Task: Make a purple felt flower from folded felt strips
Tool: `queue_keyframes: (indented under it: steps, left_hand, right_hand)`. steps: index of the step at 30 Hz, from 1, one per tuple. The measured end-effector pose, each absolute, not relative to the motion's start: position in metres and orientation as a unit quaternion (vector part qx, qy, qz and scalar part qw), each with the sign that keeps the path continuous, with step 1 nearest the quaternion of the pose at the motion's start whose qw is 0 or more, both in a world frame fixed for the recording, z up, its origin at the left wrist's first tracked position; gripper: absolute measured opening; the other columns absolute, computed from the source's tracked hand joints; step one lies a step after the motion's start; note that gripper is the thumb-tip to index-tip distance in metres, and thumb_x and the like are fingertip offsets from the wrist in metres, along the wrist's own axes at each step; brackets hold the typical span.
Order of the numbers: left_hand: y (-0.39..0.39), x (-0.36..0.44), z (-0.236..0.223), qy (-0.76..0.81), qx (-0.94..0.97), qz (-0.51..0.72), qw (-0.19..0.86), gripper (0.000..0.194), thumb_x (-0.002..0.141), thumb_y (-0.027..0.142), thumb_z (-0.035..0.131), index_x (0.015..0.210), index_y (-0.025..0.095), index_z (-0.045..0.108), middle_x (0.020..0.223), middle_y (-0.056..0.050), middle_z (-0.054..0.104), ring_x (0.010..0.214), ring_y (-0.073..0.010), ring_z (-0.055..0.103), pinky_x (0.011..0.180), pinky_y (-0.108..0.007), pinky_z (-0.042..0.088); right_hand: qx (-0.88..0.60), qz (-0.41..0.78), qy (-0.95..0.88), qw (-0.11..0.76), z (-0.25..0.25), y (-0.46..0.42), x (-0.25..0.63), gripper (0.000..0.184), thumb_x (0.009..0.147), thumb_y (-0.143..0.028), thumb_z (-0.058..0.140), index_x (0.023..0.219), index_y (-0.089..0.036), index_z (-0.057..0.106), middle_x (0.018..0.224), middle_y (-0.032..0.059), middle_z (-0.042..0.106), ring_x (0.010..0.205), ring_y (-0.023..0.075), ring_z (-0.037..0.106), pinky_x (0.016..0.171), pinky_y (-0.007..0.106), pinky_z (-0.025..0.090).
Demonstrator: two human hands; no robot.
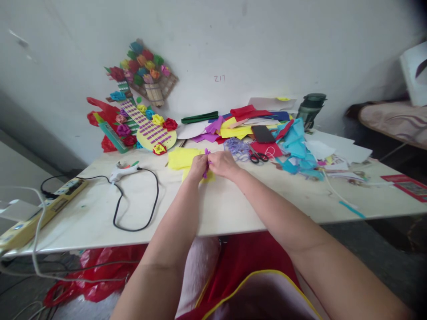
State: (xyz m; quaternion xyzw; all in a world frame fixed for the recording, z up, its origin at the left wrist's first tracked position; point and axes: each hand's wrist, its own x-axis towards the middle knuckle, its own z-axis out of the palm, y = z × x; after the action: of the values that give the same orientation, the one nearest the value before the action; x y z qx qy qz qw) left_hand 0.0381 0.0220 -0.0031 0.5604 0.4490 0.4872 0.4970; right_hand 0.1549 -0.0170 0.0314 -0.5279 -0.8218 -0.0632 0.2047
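Two hands close together on my feed: left hand (198, 167) and right hand (224, 163), fingers pinching a purple paper piece (207, 152) between them, mid-counter (233, 211), yellow paper (182, 158) under and beside. Exact fingertip contact too small for me to call. Risks, my read: thin paper could tear if the hands pull unevenly, or unfold if either pinch slackens. Lilac string tangle (237, 146) sits just beside the right hand, scissors (259, 157) next to it; a wide swing right could snag both. Black cord (157, 191) loops off the glue gun (124, 173); catching it could drag the gun.
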Motion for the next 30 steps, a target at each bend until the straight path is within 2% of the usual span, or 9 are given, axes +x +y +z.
queue_keyframes:
  steps: [4, 7, 10, 12, 18, 25, 30]
  left_hand:
    - [0.020, 0.038, -0.001, 0.451, 0.544, 0.510, 0.491, 0.026, 0.079, 0.025, 0.054, 0.056, 0.017, 0.043, 0.042, 0.007, 0.034, 0.037, -0.0042, 0.028, 0.039, -0.020, 0.022]
    - [0.021, 0.038, 0.002, 0.440, 0.541, 0.515, 0.498, 0.033, 0.080, 0.041, 0.057, 0.059, 0.017, 0.046, 0.043, 0.006, 0.039, 0.039, -0.0053, 0.033, 0.040, -0.021, 0.026]
    - [0.023, 0.038, 0.002, 0.465, 0.533, 0.476, 0.522, 0.048, 0.080, 0.060, 0.050, 0.060, 0.016, 0.050, 0.046, 0.000, 0.049, 0.041, -0.0088, 0.044, 0.042, -0.023, 0.032]
    - [0.025, 0.037, 0.001, 0.473, 0.532, 0.446, 0.542, 0.053, 0.078, 0.065, 0.049, 0.060, 0.015, 0.052, 0.047, -0.003, 0.053, 0.040, -0.0102, 0.047, 0.041, -0.024, 0.034]
    - [0.025, 0.030, -0.001, 0.422, 0.565, 0.443, 0.554, 0.048, 0.071, 0.063, 0.062, 0.067, 0.016, 0.053, 0.047, 0.001, 0.052, 0.036, -0.0065, 0.041, 0.037, -0.022, 0.026]
    - [0.022, 0.029, 0.002, 0.405, 0.573, 0.450, 0.552, 0.047, 0.073, 0.061, 0.060, 0.063, 0.017, 0.049, 0.044, 0.004, 0.045, 0.035, -0.0046, 0.034, 0.037, -0.021, 0.022]
    - [0.024, 0.031, -0.001, 0.403, 0.579, 0.450, 0.547, 0.046, 0.074, 0.061, 0.059, 0.067, 0.017, 0.051, 0.046, 0.004, 0.047, 0.037, -0.0052, 0.037, 0.038, -0.021, 0.024]
  right_hand:
    - [-0.510, -0.093, -0.835, 0.186, 0.030, -0.021, 0.149, 0.029, 0.084, -0.017, 0.043, 0.099, -0.008, 0.066, 0.097, 0.0180, 0.069, 0.095, 0.0255, 0.062, 0.073, 0.031, 0.039]
    - [-0.542, -0.076, -0.810, 0.210, 0.025, -0.015, 0.154, 0.030, 0.087, -0.020, 0.040, 0.099, -0.011, 0.066, 0.098, 0.0149, 0.070, 0.093, 0.0230, 0.062, 0.072, 0.029, 0.038]
    - [-0.558, -0.046, -0.790, 0.250, 0.021, -0.007, 0.164, 0.027, 0.088, -0.024, 0.044, 0.097, -0.016, 0.067, 0.098, 0.0099, 0.071, 0.091, 0.0203, 0.062, 0.070, 0.027, 0.037]
    - [-0.547, -0.029, -0.791, 0.273, 0.019, -0.002, 0.170, 0.024, 0.087, -0.025, 0.047, 0.095, -0.018, 0.068, 0.096, 0.0072, 0.072, 0.089, 0.0190, 0.062, 0.071, 0.027, 0.037]
    - [-0.509, 0.011, -0.796, 0.327, 0.018, 0.003, 0.178, 0.020, 0.085, -0.026, 0.053, 0.093, -0.018, 0.070, 0.095, 0.0060, 0.072, 0.086, 0.0173, 0.062, 0.073, 0.025, 0.039]
    - [-0.472, 0.046, -0.810, 0.344, 0.018, 0.006, 0.184, 0.024, 0.078, -0.017, 0.053, 0.094, -0.016, 0.071, 0.094, 0.0066, 0.072, 0.084, 0.0173, 0.062, 0.074, 0.025, 0.042]
    - [-0.484, 0.018, -0.810, 0.330, 0.019, 0.004, 0.182, 0.020, 0.080, -0.025, 0.055, 0.087, -0.015, 0.072, 0.087, 0.0078, 0.072, 0.077, 0.0174, 0.061, 0.068, 0.026, 0.039]
